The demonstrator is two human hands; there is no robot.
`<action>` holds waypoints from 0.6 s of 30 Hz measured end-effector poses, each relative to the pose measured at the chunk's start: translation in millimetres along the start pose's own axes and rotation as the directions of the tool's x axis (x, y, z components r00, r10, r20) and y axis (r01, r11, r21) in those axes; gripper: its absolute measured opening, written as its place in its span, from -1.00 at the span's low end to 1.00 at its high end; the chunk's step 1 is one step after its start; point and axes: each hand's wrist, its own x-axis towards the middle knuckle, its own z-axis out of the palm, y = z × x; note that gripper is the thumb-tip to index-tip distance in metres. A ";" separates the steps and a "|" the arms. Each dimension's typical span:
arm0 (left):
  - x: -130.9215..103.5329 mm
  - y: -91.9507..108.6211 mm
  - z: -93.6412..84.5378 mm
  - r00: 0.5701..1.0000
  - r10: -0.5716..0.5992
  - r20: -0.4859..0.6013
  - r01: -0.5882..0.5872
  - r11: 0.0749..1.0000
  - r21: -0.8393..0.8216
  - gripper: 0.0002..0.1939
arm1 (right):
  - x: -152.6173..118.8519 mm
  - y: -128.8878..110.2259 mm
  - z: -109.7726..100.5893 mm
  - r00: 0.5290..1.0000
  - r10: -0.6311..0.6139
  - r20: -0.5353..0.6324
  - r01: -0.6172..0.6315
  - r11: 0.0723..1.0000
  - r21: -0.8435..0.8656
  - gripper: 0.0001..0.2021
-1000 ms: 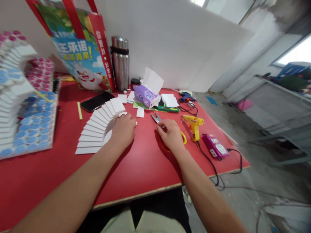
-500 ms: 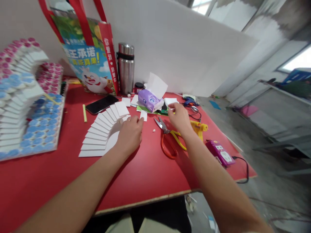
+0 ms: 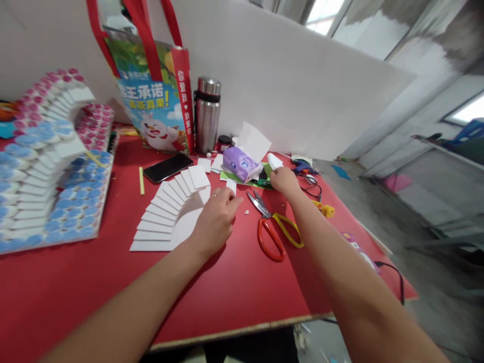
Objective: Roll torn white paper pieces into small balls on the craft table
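Observation:
My left hand is over the red table at the right edge of a fan of stepped white cards. Its fingers bend loosely with the thumb apart, and I see nothing held. A small white card lies just beyond its fingertips. My right hand reaches to the back right and pinches a folded white tissue, its fingertips partly hidden. Scissors with one red and one yellow handle lie open between the hands.
A purple tissue pack, steel flask, shopping bag and phone stand or lie at the back. Blue-and-pink card models fill the left. A yellow glue gun is partly behind my right arm. The table's front edge is near.
My left hand has drawn back from the card fan to the right. My right hand has closed on the white tissue, which now stands tilted. The view has shifted slightly left.

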 end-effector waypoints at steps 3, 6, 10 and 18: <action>-1.5 3.0 1.2 0.998 0.026 -0.058 -0.035 0.987 -0.155 -0.70 | -4.1 -0.3 -12.0 0.998 0.017 -0.053 -0.012 0.995 0.097 -0.64; -3.6 7.2 2.5 0.996 0.080 -0.037 -0.087 0.958 -0.273 -0.82 | -6.2 -5.9 -23.1 0.988 -0.027 -0.155 0.060 0.974 0.217 -0.59; -7.7 13.6 3.5 0.975 0.210 0.068 -0.183 0.943 -0.278 -0.74 | 4.3 -22.8 -25.9 0.963 -0.044 -0.266 0.149 0.909 0.389 -0.59; -14.6 24.7 6.1 0.856 0.348 0.382 -0.257 0.928 -0.268 -0.72 | 45.9 -53.0 -15.5 0.958 -0.010 -0.287 0.189 0.774 0.604 -0.78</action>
